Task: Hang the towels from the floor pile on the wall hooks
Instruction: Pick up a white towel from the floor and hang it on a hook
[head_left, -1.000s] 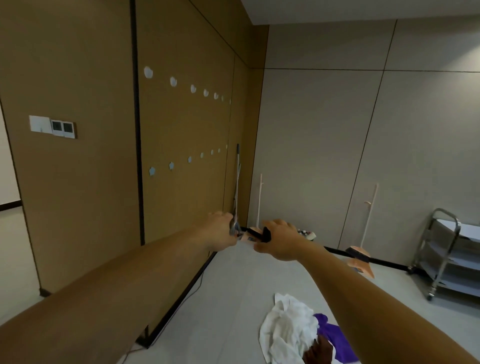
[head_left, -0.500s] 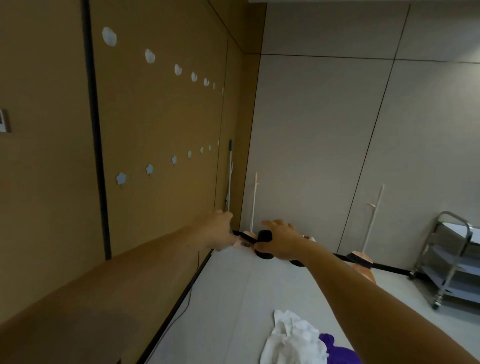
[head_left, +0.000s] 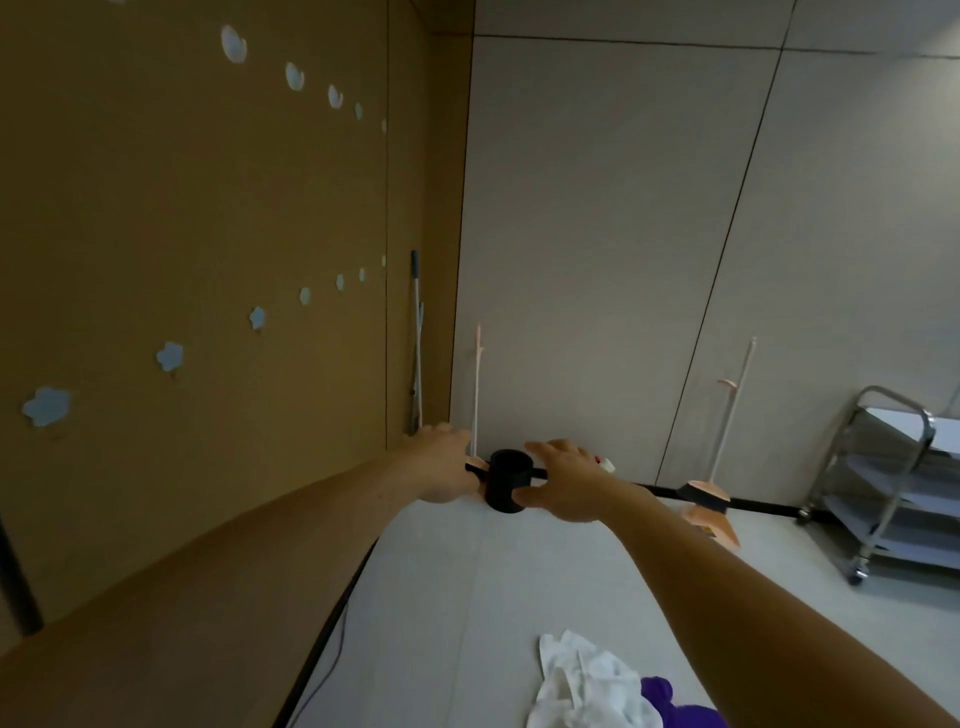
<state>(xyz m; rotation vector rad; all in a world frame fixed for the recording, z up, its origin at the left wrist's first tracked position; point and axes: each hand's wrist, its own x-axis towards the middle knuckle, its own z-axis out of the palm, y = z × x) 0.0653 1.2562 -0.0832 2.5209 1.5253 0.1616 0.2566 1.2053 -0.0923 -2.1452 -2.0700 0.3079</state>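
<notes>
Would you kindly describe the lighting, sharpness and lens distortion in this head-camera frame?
Head view: dim light without glare; the wide lens slants wall seams and stretches forearms; left hand, right hand and the black cylinder between them look soft; the white towel is cropped below.

Both arms were stretched forward. The left hand (head_left: 441, 465) and right hand (head_left: 569, 486), fingers extended, flanked a black cylinder (head_left: 508, 480), the right thumb touching it. Wall hooks (head_left: 170, 356) ran up-left of the left fingers. A white towel (head_left: 587, 686) and purple towel (head_left: 670, 701) lay below the right fingers.
</notes>
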